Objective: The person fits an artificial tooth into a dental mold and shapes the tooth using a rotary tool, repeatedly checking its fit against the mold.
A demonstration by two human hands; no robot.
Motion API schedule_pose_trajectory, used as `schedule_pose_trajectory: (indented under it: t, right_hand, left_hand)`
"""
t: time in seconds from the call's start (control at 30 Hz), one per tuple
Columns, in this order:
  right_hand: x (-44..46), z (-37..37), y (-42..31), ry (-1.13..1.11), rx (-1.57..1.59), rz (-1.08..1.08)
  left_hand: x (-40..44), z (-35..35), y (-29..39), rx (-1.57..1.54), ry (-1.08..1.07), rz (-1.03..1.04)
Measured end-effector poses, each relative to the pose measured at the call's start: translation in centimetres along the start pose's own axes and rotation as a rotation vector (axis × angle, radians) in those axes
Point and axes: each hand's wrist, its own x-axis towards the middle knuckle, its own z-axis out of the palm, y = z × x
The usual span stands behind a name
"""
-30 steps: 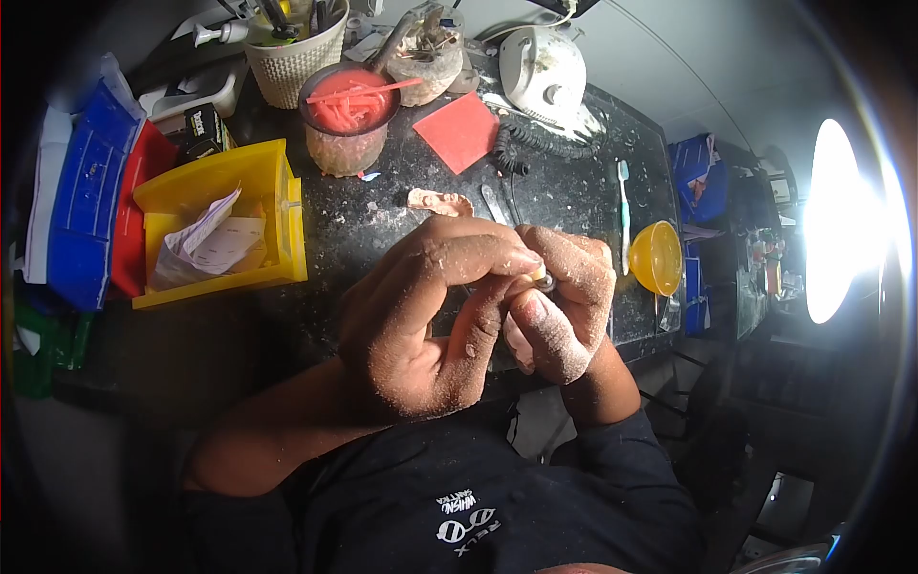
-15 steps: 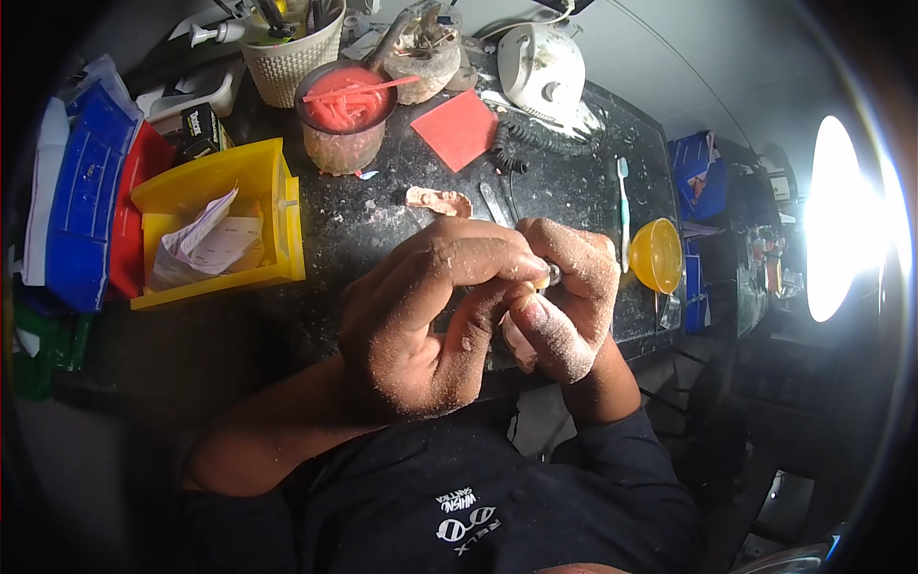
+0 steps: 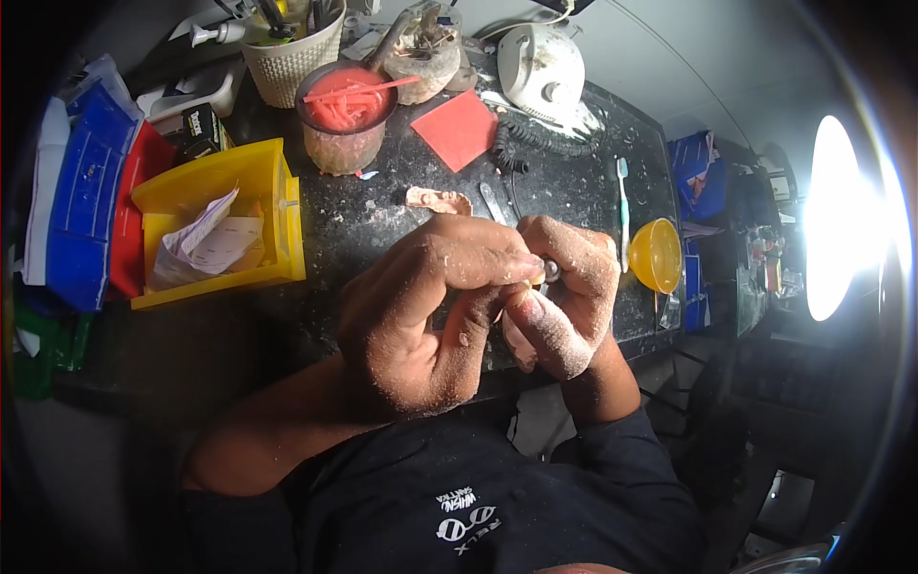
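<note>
Near the table's front edge, my two hands meet with fingertips nearly touching, both coated in pale dust. My left hand (image 3: 411,306) is closed in a pinch on a small yellowish-white piece (image 3: 538,283), mostly hidden by fingertips. My right hand (image 3: 572,297) is curled round a metal tool with a rounded silver end (image 3: 551,272), which looks like a rotary handpiece. Its thumb lies against the small piece. Below that thumb shows a pinkish shape that I cannot make out. Just beyond the hands lie a pink plaster-like arch (image 3: 440,200) and a flat metal blade (image 3: 492,204).
A yellow bin (image 3: 287,225) with papers stands left, beside red and blue bins. At the back are a cup of pink strips (image 3: 346,143), a red wax sheet (image 3: 455,130) and a white motor unit (image 3: 541,67) with coiled cable. Right: a toothbrush (image 3: 623,215) and yellow bowl (image 3: 656,255).
Both hands have stayed in nearly the same place. The fingertips have shifted slightly, and more of the tool's silver end shows between them.
</note>
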Motion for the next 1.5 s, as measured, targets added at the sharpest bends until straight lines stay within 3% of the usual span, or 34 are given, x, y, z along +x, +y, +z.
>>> schedule_pose_trajectory:
  t: [0.1,0.4,0.5,0.63,1.5]
  right_hand:
    - [-0.2,0.1,0.1,-0.001,0.011,0.001]
    - [0.0,0.1,0.5,0.002,-0.017,0.022]
    - [0.1,-0.1,-0.1,-0.004,-0.037,0.022]
    - [0.1,-0.2,0.0,-0.019,-0.039,0.042]
    - [0.0,0.4,-0.3,-0.027,0.017,0.118]
  left_hand:
    - [-0.2,-0.1,0.1,-0.045,-0.006,-0.058]
    - [0.2,0.1,-0.2,0.012,-0.008,0.028]
    - [0.2,0.7,0.4,-0.071,0.179,-0.123]
    - [-0.3,-0.1,-0.1,-0.061,-0.010,-0.072]
    - [-0.5,0.6,-0.2,-0.260,0.062,-0.258]
